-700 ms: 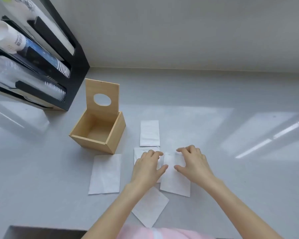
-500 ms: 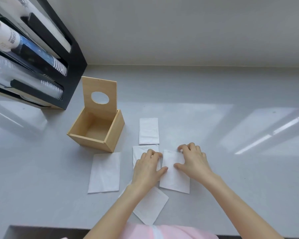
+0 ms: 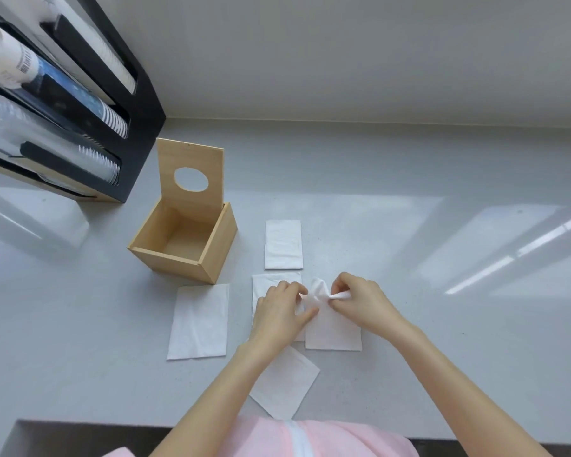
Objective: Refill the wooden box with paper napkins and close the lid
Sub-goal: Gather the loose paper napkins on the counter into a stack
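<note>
The wooden box (image 3: 211, 255) stands empty on the grey counter, its lid (image 3: 190, 159) with a round hole upright at the back. Several white paper napkins lie flat to the right of it. My left hand (image 3: 282, 311) and my right hand (image 3: 360, 300) both pinch the far edge of one napkin (image 3: 332, 328), which is lifted and crumpled between the fingers while its near part still rests on the counter. Another napkin (image 3: 271, 282) lies partly under my left hand.
A black rack (image 3: 139, 103) holding stacked cups and lids stands at the back left, close to the box. Other napkins lie at the front left (image 3: 199, 321), behind the hands (image 3: 283, 244) and under my left forearm (image 3: 285, 384). The counter's front edge (image 3: 80, 423) is near my body.
Both hands went from lying flat on the napkin to pinching its far edge and lifting it, so the top of the napkin is now bunched up.
</note>
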Available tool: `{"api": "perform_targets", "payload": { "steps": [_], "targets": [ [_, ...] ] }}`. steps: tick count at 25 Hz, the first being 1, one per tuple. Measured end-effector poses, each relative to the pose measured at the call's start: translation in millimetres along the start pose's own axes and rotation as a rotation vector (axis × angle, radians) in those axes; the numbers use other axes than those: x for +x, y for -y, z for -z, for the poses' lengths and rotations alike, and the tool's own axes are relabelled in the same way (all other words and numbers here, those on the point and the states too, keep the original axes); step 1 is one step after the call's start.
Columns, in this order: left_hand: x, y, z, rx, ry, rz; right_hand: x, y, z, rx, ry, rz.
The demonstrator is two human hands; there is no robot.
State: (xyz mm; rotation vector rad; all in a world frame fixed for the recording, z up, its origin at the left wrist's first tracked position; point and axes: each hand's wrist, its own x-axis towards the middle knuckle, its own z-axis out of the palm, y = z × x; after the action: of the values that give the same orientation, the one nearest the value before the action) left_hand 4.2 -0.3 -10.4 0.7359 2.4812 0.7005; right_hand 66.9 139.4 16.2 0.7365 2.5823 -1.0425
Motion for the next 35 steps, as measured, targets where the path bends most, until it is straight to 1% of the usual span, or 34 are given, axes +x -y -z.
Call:
{"api": "perform_targets", "payload": {
  "steps": [2,4,6,8,12,14,16,18,20,24,26,29,32,35],
  "targets": [
    [-2.3,-3.3,7.1,-0.259,0.003,0.044,-4.3,6.7,7.2,0.163,0.01,0.034],
    [-6.7,-3.7,13.8,-0.519,0.027,0.087,-7.0,14.2,11.9,0.242,0.018,0.07],
    [-11.2,-0.9,19.8,-0.682,0.014,0.111,-8.0,21.4,13.1,0.331,0.024,0.086],
    [-16.0,2.0,24.8,-0.751,-0.009,0.123,-7.8,27.3,11.2,0.406,0.046,0.092],
    [-24.8,13.3,33.0,-0.86,-0.067,0.157,-5.0,38.9,1.9,0.465,0.094,0.133],
    [-27.8,22.4,37.0,-0.914,-0.146,0.179,-1.3,42.5,-0.3,0.533,0.1,0.122],
    [-29.0,31.5,41.9,-0.957,-0.227,0.216,3.8,42.9,-3.9,0.563,0.074,0.071],
    [-30.1,37.3,46.9,-1.0,-0.284,0.246,8.2,40.4,-12.2,0.471,0.015,0.024],
    [-30.9,40.3,49.9,-1.008,-0.306,0.268,10.5,36.5,-23.9,0.295,-0.016,0.01],
    [-32.3,42.5,49.9,-1.004,-0.327,0.29,12.2,30.2,-42.0,-0.062,-0.026,0.062],
    [-33.2,43.1,47.9,-1.01,-0.327,0.299,12.5,30.6,-44.5,-0.187,-0.023,0.085],
    [-35.6,44.0,45.8,-1.019,-0.341,0.315,12.8,31.6,-45.7,-0.211,-0.009,0.103],
    [-37.5,43.7,45.9,-1.022,-0.362,0.333,13.6,29.9,-47.0,-0.148,-0.012,0.099],
    [-38.5,44.5,44.8,-1.014,-0.381,0.333,13.8,26.5,-48.6,-0.033,-0.053,0.078]
  ]
}}
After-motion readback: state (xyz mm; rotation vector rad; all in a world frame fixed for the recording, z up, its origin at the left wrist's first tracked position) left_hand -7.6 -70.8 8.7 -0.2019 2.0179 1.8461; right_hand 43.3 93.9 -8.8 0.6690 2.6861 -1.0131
